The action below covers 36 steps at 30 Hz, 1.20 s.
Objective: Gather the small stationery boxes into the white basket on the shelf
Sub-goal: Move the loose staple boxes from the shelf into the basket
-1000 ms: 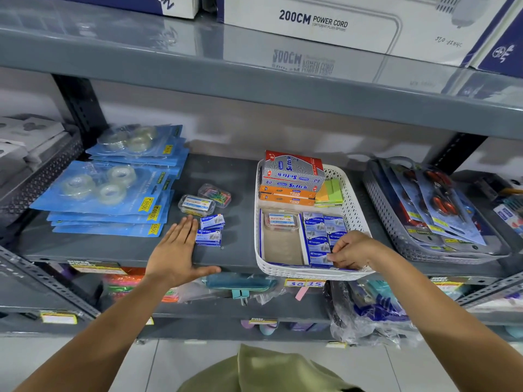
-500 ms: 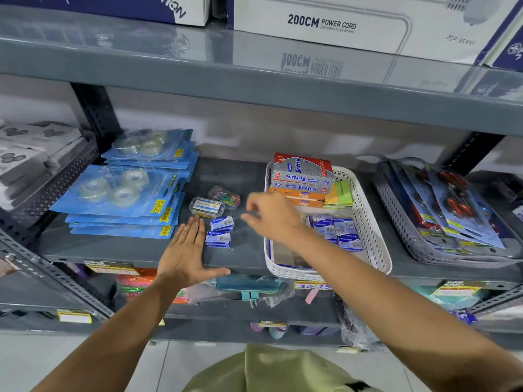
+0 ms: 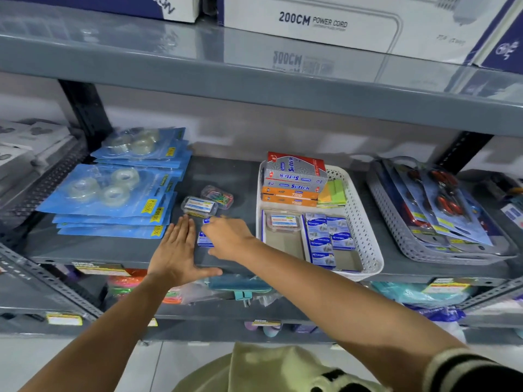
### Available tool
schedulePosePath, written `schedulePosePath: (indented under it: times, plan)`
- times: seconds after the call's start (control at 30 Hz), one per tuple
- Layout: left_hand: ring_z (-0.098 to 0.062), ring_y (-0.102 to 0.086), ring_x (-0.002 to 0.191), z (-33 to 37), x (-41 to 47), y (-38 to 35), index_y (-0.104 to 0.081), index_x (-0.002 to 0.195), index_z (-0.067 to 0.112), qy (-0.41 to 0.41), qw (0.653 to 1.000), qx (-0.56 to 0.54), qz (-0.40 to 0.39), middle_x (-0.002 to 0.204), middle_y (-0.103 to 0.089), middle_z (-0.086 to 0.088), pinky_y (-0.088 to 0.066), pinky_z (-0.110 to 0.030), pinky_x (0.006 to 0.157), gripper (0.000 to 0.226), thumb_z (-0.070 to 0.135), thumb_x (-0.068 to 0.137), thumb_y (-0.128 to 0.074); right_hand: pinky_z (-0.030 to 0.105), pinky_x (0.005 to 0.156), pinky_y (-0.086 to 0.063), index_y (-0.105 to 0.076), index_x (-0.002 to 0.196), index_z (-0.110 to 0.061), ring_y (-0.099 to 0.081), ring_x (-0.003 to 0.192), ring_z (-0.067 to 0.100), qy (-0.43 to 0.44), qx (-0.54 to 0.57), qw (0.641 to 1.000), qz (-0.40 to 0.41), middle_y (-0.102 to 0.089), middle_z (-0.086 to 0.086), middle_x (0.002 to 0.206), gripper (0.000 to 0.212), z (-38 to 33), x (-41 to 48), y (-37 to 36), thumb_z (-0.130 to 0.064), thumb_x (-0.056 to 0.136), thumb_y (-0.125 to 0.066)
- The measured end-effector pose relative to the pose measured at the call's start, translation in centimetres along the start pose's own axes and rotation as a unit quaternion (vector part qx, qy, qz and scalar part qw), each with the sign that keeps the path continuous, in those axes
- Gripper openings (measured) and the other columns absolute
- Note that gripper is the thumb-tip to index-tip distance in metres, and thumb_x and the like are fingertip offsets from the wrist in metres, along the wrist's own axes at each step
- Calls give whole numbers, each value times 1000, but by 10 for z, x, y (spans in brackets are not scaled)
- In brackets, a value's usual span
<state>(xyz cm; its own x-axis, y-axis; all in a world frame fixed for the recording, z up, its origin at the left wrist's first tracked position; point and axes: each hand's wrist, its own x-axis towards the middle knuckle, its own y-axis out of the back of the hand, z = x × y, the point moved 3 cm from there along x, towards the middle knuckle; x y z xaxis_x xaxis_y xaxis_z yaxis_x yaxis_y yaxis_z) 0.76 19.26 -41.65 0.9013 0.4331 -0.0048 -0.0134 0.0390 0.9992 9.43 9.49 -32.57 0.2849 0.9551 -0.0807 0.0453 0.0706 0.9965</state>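
Observation:
Small blue stationery boxes (image 3: 204,241) lie stacked on the grey shelf (image 3: 113,250), left of the white basket (image 3: 366,213). My right hand (image 3: 227,239) reaches across and rests on them, fingers curled over the stack and hiding most of it. Just left of the boxes, my left hand (image 3: 177,251) lies flat and open on the shelf, holding nothing. Inside the basket, several matching blue boxes (image 3: 325,239) sit in rows beside a clear plastic case (image 3: 283,222).
Two clear cases (image 3: 199,206) of clips sit behind the boxes. Blue tape packs (image 3: 113,190) are stacked at left. Red and orange boxes (image 3: 294,176) and sticky notes (image 3: 334,193) fill the basket's back. A grey basket (image 3: 396,239) of scissors stands at right. An upper shelf (image 3: 254,75) hangs overhead.
My right hand has left the front of the white basket and moved left across the shelf, landing on the small blue boxes. My left hand has stayed flat in place.

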Motion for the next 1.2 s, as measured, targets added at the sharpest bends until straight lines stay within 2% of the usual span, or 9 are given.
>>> schedulePosePath:
  times: [0.23, 0.37, 0.53, 0.67, 0.77, 0.9, 1.0, 1.1, 1.2]
  plan:
    - [-27, 5, 148, 0, 1, -2, 2, 149, -1, 0, 1000, -3, 3, 159, 3, -18, 2, -41, 121, 146, 105, 50, -14, 38, 69, -52, -56, 112, -12, -65, 97, 34, -48, 46, 998, 16, -66, 12, 108, 34, 4, 2, -8, -18, 80, -67]
    - [-26, 8, 148, 1, 1, 0, 4, 150, 0, 0, 1000, 0, -2, 159, 5, -18, 3, -41, 121, 146, 104, 50, -12, 37, 66, -50, -52, 114, -11, -65, 95, 36, -31, 45, 998, 15, -66, 14, 107, 40, 4, 3, -8, -19, 78, -68]
    - [-26, 6, 148, 1, 0, 1, 4, 149, -1, -1, 1000, -3, 0, 159, 5, -18, 1, -41, 122, 146, 104, 50, -11, 32, 61, -41, -51, 107, -14, -65, 92, 32, -8, 41, 999, 6, -67, 9, 101, 41, 11, -2, 0, -26, 73, -71]
    - [-28, 4, 148, 1, 0, 3, 1, 150, -1, 0, 1000, -10, -2, 159, 4, -19, 0, -40, 121, 147, 104, 50, -15, 33, 71, -49, -52, 112, -21, -63, 96, 30, -42, 144, 988, 27, -68, 6, 107, 46, 41, -23, 34, -29, 71, -71]
    - [-27, 3, 148, 0, 0, 3, 3, 150, 0, 3, 1000, -17, -1, 160, 4, -17, -1, -41, 122, 147, 105, 48, -15, 34, 79, -54, -59, 115, -22, -64, 96, 23, -75, 176, 981, 44, -71, 3, 108, 48, 88, -56, 67, -28, 70, -75]
    - [-26, 5, 148, 0, -1, 1, 5, 150, 2, 2, 1000, -15, 1, 160, 5, -16, -1, -41, 122, 146, 105, 48, -14, 40, 92, -53, -63, 117, -19, -64, 106, 20, -157, 144, 977, -7, -68, 2, 117, 45, 151, -104, 77, -25, 74, -76]
    - [-24, 10, 148, 0, -1, 0, 12, 148, 4, 4, 1000, -24, 1, 160, 9, -13, 1, -41, 122, 144, 105, 49, -17, 37, 85, -53, -64, 108, -16, -62, 101, 24, -213, 91, 971, -65, -67, 3, 108, 37, 181, -133, 66, -25, 74, -75]
    - [-24, 14, 147, 0, 0, 0, 18, 147, 6, 13, 1000, -18, -4, 159, 13, -12, 2, -40, 122, 145, 105, 47, -16, 34, 74, -48, -63, 103, -16, -60, 95, 25, -234, 47, 964, -119, -62, 1, 98, 32, 194, -155, 54, -24, 73, -71]
    - [-23, 12, 147, -1, 0, 0, 13, 149, 5, 15, 1000, -18, -3, 160, 11, -12, 0, -40, 122, 147, 106, 46, -17, 35, 72, -48, -62, 102, -13, -60, 89, 26, -235, 14, 961, -146, -62, 2, 92, 34, 198, -166, 42, -24, 71, -71]
